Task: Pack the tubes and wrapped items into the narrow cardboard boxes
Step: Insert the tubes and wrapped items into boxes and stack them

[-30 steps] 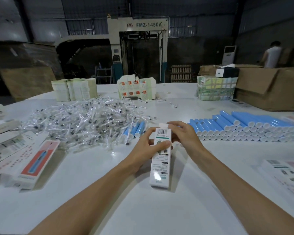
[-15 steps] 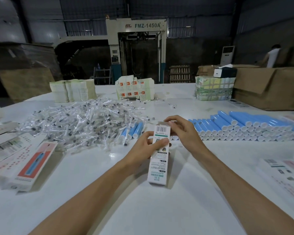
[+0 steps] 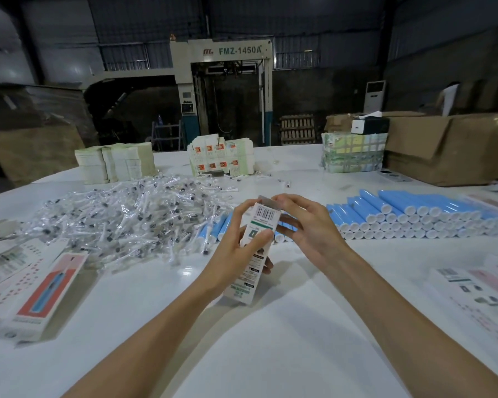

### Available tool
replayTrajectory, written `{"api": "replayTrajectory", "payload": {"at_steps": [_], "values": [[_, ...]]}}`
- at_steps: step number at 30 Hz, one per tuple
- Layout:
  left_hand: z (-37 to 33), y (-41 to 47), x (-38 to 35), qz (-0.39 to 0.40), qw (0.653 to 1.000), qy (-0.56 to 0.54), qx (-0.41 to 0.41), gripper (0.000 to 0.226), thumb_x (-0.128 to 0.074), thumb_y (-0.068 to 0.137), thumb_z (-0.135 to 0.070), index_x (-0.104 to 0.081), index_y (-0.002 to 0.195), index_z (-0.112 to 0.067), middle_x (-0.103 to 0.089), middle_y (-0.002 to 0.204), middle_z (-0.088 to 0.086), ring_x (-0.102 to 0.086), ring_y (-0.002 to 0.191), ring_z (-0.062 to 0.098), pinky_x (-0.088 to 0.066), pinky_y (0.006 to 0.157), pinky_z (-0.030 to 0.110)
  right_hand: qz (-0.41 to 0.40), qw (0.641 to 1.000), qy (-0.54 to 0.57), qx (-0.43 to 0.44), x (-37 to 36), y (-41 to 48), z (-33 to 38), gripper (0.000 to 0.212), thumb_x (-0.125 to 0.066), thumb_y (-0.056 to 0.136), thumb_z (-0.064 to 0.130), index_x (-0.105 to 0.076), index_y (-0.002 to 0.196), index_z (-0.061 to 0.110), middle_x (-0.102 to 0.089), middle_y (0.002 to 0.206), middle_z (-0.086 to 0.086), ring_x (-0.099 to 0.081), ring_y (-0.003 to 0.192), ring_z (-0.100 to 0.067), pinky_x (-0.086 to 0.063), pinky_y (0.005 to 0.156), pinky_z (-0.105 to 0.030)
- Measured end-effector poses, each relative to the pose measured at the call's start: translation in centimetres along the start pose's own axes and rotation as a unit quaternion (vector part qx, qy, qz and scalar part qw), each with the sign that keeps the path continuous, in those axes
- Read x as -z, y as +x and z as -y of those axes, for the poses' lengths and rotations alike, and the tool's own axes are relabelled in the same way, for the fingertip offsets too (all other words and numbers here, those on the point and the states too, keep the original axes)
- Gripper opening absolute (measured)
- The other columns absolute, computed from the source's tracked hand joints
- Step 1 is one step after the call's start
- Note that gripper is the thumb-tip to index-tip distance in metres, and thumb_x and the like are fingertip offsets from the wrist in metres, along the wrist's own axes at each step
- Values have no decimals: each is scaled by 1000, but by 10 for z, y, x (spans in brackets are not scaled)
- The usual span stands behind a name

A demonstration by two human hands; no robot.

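Cardboard box (image 3: 250, 268) stands tilted over the table (image 3: 270, 340), left hand (image 3: 236, 248) wrapped around its middle; right hand (image 3: 308, 228), fingers loosely straight, touches the top flap (image 3: 266, 199). Hold the box steady and tuck squarely.
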State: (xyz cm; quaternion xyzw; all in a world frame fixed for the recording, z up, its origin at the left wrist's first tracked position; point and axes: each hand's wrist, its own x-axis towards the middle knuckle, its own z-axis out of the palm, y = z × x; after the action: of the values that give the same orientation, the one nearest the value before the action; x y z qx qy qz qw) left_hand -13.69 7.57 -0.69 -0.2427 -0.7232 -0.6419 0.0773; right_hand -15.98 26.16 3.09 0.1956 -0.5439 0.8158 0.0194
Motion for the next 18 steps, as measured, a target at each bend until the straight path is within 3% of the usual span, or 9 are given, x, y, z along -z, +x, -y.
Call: {"api": "replayTrajectory", "payload": {"at_steps": [4, 11, 18], "values": [[0, -1, 1, -1, 1000, 9, -11, 66, -71, 104, -37, -31, 152, -56, -78, 106, 5, -78, 71, 39, -63, 61, 36, -18, 999, -33, 20, -3, 0, -3, 8, -71, 97, 11, -76, 103, 10, -77, 100, -13, -75, 97, -26, -61, 80, -31], [-3, -4, 1, 8, 999, 24, -20, 70, -72, 104, -33, -26, 153, -52, -78, 103, 7, -77, 66, 37, -62, 60, 34, -3, 997, -70, 11, 0, -2, 1, 16, -67, 99, 10, -81, 107, 11, -78, 106, -16, -75, 102, -23, -59, 80, -26], [-1, -1, 3, 13, 1000, 5, 2, 80, -73, 102, -42, -21, 157, -67, -79, 107, 5, -79, 73, 41, -65, 64, 38, 54, 995, -86, -1, 10, -2, 8, 19, -66, 100, 11, -80, 111, 7, -77, 112, -18, -73, 110, -26, -59, 89, -27]]}}
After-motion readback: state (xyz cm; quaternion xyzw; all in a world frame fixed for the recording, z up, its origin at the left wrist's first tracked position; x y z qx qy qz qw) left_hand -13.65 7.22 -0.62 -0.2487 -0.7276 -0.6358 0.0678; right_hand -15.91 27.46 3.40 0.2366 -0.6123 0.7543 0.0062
